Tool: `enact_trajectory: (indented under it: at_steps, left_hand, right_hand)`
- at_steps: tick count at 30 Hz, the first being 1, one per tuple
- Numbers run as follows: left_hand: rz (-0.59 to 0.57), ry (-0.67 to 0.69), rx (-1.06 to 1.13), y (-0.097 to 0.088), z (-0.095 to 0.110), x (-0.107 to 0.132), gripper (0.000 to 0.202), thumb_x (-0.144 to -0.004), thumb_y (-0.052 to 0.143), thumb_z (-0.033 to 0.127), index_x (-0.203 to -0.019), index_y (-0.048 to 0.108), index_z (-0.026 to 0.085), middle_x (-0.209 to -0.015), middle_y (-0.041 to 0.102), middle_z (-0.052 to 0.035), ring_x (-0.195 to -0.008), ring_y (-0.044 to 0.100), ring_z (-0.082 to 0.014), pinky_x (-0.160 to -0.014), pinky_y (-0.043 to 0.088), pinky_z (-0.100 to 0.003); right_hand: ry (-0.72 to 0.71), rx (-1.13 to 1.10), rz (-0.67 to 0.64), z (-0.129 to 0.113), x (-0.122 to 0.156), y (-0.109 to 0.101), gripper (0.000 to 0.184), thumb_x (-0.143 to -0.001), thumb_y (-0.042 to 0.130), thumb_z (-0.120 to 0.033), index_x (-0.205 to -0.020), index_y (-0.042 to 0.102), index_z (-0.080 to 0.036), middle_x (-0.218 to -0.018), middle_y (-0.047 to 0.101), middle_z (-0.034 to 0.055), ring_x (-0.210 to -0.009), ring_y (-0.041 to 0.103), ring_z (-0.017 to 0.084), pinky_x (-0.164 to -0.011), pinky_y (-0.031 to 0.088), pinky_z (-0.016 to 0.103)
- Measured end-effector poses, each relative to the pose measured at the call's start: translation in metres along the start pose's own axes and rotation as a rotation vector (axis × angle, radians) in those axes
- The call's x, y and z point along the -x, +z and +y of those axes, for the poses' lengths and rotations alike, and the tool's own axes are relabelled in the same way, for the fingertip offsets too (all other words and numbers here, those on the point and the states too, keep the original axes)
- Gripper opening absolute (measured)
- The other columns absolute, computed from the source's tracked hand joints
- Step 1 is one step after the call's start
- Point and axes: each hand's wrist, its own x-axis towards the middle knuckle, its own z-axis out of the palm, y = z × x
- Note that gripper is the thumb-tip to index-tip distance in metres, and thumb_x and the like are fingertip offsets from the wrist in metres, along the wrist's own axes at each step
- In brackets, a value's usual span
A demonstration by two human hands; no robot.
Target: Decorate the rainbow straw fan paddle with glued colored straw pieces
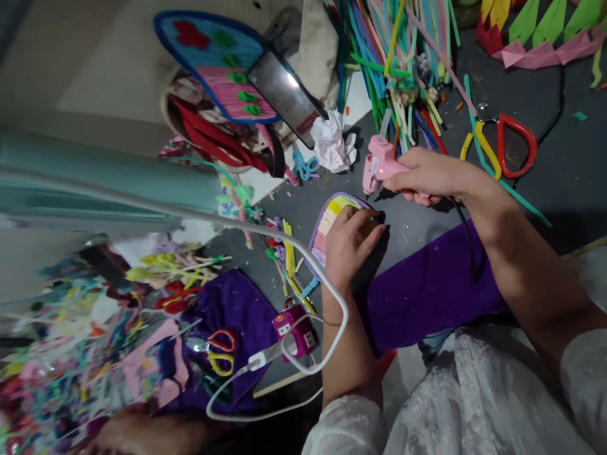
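My right hand (427, 177) is wrapped round the handle of a pink hot glue gun (383, 163), a small orange light showing on its side. A clear glue stick pokes out of the gun's back end, and its nozzle points down towards the table. Just below it, my left hand (351, 243) lies over a striped pipe-cleaner panel (327, 221) in yellow, cream and pink with a purple rim, holding it with bent fingers. Part of the panel is hidden under that hand. Beneath my forearms a purple cloth (427, 284) hangs over the table edge.
Red-and-yellow scissors (516, 146) lie at right beside bundled pipe cleaners (403, 57). A phone (287, 95) leans by crumpled paper (334, 142). A white cable (265, 227) loops past a magenta power socket (294, 332). Another person's hand (137, 433) is at lower left, near scraps and more scissors (220, 351).
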Motion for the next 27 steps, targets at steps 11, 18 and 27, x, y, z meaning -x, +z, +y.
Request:
enact_trajectory:
  at_steps: [11,18,27]
  left_hand:
    - [-0.029,-0.002,0.009,-0.002,0.003,-0.001,0.028,-0.095,0.063,0.041,-0.111,0.07,0.019,-0.097,0.059,-0.0058,-0.092,0.058,-0.0216,-0.084,0.047,-0.035]
    - [-0.038,0.015,0.025,-0.002,0.002,-0.003,0.027,-0.096,0.063,0.04,-0.111,0.07,0.019,-0.101,0.061,-0.0072,-0.096,0.06,-0.0234,-0.088,0.048,-0.036]
    - [-0.027,0.042,0.041,0.001,0.001,-0.005,0.026,-0.094,0.064,0.039,-0.11,0.07,0.02,-0.101,0.061,-0.0078,-0.098,0.06,-0.0247,-0.087,0.048,-0.036]
  right_hand:
    - [-0.158,-0.204,0.294,-0.001,-0.011,-0.003,0.026,-0.09,0.074,-0.038,-0.079,0.061,-0.019,-0.065,0.057,-0.0027,-0.056,0.055,0.009,-0.048,0.042,0.019]
    - [-0.296,-0.314,0.418,0.013,-0.031,0.002,0.019,-0.081,0.077,-0.03,-0.086,0.064,-0.018,-0.071,0.06,-0.0027,-0.068,0.059,0.012,-0.058,0.047,0.021]
    - [-0.299,-0.392,0.461,-0.005,-0.096,0.041,0.013,-0.081,0.072,-0.019,-0.078,0.059,-0.018,-0.067,0.062,-0.0024,-0.06,0.057,0.01,-0.056,0.047,0.021]
